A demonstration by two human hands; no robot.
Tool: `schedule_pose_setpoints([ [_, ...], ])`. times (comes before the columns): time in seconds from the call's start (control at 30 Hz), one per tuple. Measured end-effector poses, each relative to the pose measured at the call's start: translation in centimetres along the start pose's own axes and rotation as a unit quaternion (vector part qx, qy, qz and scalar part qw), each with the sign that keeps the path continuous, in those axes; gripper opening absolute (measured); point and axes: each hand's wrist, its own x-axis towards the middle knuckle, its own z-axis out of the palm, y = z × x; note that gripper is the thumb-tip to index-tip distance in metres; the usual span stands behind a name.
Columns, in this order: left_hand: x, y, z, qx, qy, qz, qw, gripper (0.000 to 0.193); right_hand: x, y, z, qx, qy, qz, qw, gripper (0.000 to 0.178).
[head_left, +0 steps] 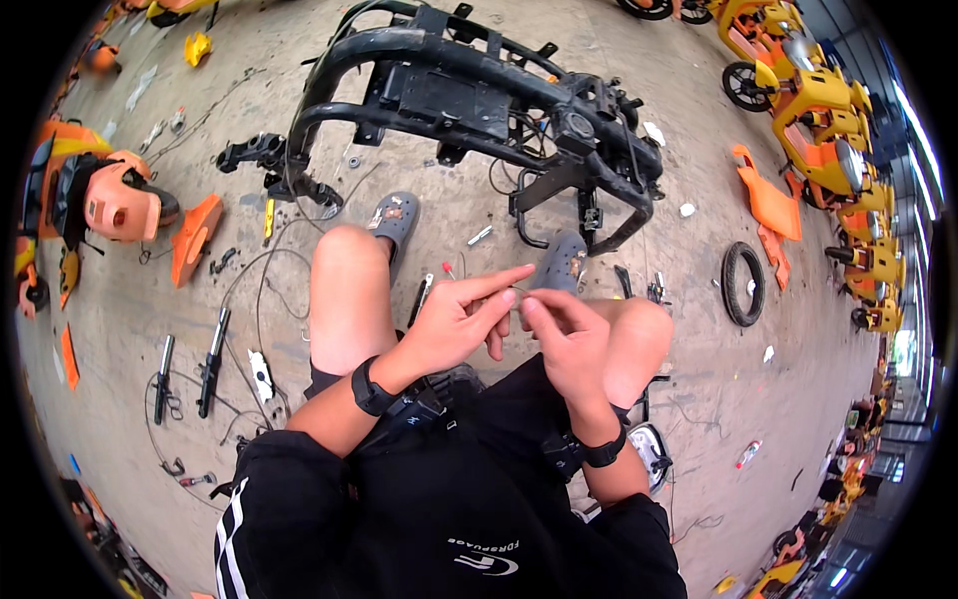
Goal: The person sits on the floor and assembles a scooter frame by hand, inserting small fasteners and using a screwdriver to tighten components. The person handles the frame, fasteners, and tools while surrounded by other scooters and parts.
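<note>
My left hand [467, 311] and my right hand [571, 334] meet above my lap, between my knees. The left thumb is pressed toward its fingers, while its index finger points forward. My right thumb and fingertips are pinched together right beside the left fingertips. A small, thin item sits between the two hands, mostly hidden by the fingers; its kind cannot be made out. Ahead of me a black scooter frame [429, 95] lies on the concrete floor, apart from both hands. A red-handled tool [448, 270] shows just beyond the left hand.
Two fork legs [213, 364] and loose cables lie at left. Orange body panels [196, 240] and a scooter [125, 200] are farther left. On the right are a black tyre [743, 285], an orange panel [770, 200] and rows of yellow scooters [823, 130]. Small tools [656, 288] lie by my right knee.
</note>
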Motion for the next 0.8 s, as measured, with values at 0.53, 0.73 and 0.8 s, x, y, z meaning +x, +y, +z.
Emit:
schedule_pose_setpoints([
  [0.53, 0.8, -1.1, 0.2, 0.210, 0.046, 0.047, 0.976, 0.024, 2.5, 2.0, -0.3, 0.019, -0.038, -0.023, 0.999, 0.021],
  [0.73, 1.0, -1.3, 0.2, 0.236, 0.038, 0.057, 0.969, 0.022, 2.7, 2.2, -0.3, 0.000, -0.024, -0.061, 0.998, 0.014],
  [0.8, 1.0, -1.1, 0.3, 0.219, 0.039, 0.039, 0.974, 0.021, 2.6, 2.1, 0.0, -0.006, -0.014, -0.067, 0.998, 0.010],
])
